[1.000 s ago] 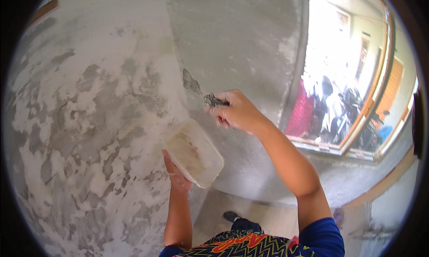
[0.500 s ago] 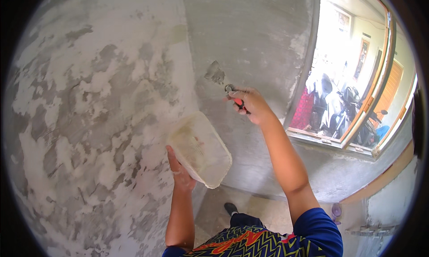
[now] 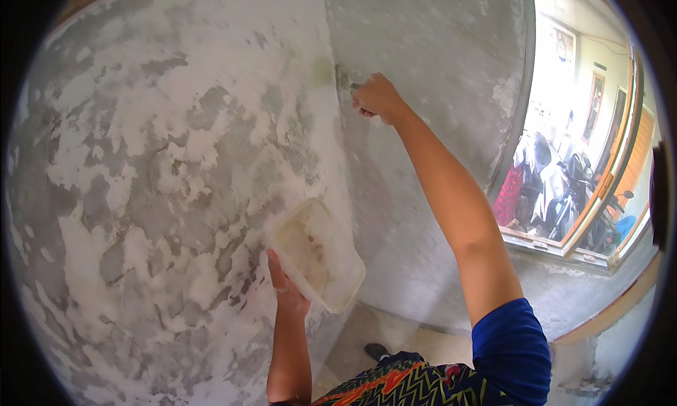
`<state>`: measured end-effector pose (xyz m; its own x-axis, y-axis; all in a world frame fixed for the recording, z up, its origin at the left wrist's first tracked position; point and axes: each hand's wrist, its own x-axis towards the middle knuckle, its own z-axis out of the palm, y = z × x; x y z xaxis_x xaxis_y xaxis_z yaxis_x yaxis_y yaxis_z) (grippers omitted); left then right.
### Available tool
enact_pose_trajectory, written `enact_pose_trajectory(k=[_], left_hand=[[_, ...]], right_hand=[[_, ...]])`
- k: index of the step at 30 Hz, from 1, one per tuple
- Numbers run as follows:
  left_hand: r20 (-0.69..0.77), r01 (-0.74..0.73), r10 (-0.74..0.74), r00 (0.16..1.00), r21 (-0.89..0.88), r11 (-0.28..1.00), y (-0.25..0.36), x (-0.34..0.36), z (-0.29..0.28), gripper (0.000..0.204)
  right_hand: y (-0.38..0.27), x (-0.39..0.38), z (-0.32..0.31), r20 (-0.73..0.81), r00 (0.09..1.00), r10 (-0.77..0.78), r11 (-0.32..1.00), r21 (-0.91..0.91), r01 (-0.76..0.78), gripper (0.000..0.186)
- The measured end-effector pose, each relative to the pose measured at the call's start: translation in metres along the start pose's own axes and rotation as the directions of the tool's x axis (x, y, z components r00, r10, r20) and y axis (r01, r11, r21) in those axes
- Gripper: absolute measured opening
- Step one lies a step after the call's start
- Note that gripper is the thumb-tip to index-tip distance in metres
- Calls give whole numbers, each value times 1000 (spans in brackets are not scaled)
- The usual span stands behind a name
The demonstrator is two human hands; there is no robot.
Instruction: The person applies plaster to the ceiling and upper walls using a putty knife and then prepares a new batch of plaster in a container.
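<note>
My left hand (image 3: pixel 285 286) grips a whitish translucent plastic tub (image 3: pixel 317 254) from its left side; the tub is tilted toward me and has pale, streaky residue inside. My right hand (image 3: pixel 377 99) is raised on an outstretched arm, closed round the dark handle of a scraper (image 3: pixel 355 88) against the grey wall just right of the inside corner. The blade is mostly hidden or blurred, by a dark smudge on the wall. The left wall (image 3: pixel 155 194) carries patchy white filler over grey; the right wall (image 3: pixel 437 53) is smoother grey plaster.
A wood-framed window (image 3: pixel 568 229) on the right shows parked motorbikes (image 3: pixel 568 194), red fabric and an orange door beyond. Below are the tiled floor (image 3: pixel 412 335) and my shoe (image 3: pixel 376 351). A dark edge (image 3: pixel 659 194) stands at the far right rim.
My right hand and the scraper have moved up toward the wall corner, the arm straightening. The tub sits slightly lower in view. The window and walls have shifted rightward as the view moved.
</note>
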<state>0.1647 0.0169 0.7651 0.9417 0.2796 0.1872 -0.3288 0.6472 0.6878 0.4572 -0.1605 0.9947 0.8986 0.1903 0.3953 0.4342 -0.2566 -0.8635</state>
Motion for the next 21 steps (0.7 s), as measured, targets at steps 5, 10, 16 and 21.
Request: enact_pose_trajectory(k=[5, 10, 16, 21], left_hand=[[-59, -8, 7, 998, -7, 1000, -3, 6, -15, 85], [-20, 39, -40, 999, -54, 998, -23, 15, 4, 83], [-15, 91, -94, 995, -126, 988, -58, 20, 2, 84], [132, 219, -191, 973, -260, 940, -102, -3, 35, 76]], right_hand=[[-40, -18, 74, -79, 979, -187, 925, -349, 148, 31], [-69, -73, 117, 105, 972, -211, 911, -338, 234, 29], [-42, -164, 57, 326, 939, -111, 921, -322, 221, 30], [17, -276, -17, 394, 871, -294, 905, -179, 387, 26]])
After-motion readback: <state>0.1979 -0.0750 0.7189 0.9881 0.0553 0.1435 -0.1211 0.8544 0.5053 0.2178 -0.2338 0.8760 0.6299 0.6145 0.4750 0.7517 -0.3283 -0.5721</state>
